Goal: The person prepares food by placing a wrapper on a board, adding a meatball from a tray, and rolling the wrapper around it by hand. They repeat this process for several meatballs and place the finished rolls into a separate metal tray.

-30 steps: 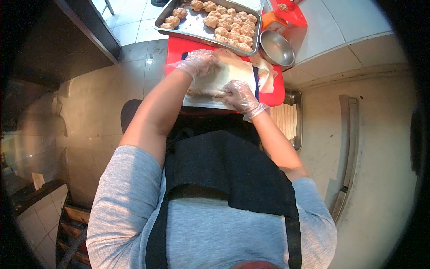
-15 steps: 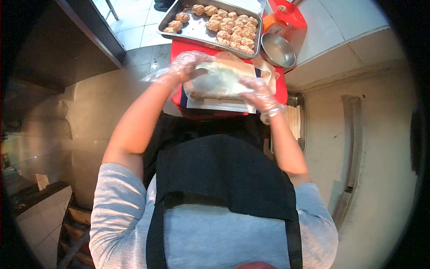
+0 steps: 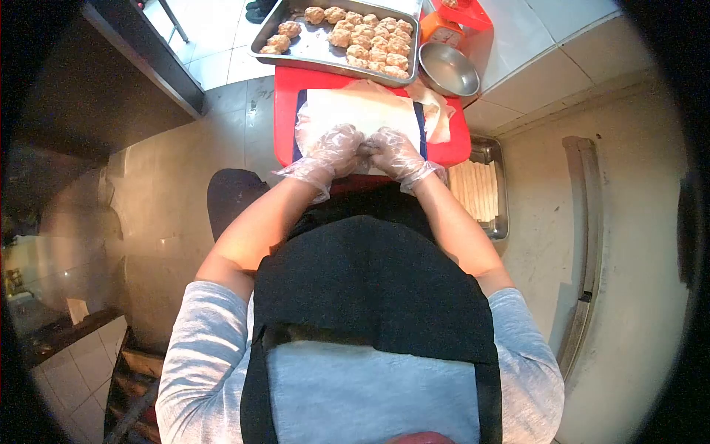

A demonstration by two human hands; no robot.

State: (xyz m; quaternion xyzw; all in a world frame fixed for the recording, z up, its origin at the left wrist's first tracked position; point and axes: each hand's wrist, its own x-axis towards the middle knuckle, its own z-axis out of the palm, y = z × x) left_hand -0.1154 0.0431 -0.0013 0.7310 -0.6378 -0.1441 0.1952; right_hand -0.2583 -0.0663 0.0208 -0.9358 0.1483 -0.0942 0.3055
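Note:
Both my hands wear clear plastic gloves and meet over the near edge of a pale sheet (image 3: 362,107), which lies on a dark blue board (image 3: 301,111). My left hand (image 3: 340,148) is closed, with its fingers curled inward. Beside it, nearly touching, my right hand (image 3: 394,152) is closed too, fingers bent toward the left hand. Whatever lies between or under the fingers is hidden. Crumpled thin wrapper-like sheets (image 3: 436,111) rest at the board's right side.
Under the board is a red tabletop (image 3: 288,92). Beyond it stands a metal tray (image 3: 310,55) with lumps of filling (image 3: 359,52). A metal bowl (image 3: 449,69) and orange scale (image 3: 441,31) are at right. Lower right, another tray (image 3: 499,211) holds long pale strips or rolls (image 3: 475,189).
My hands, spread apart above the sheet before, have come together at its near edge. A long thin roll seen along that edge is now covered by my hands. The view has shifted slightly.

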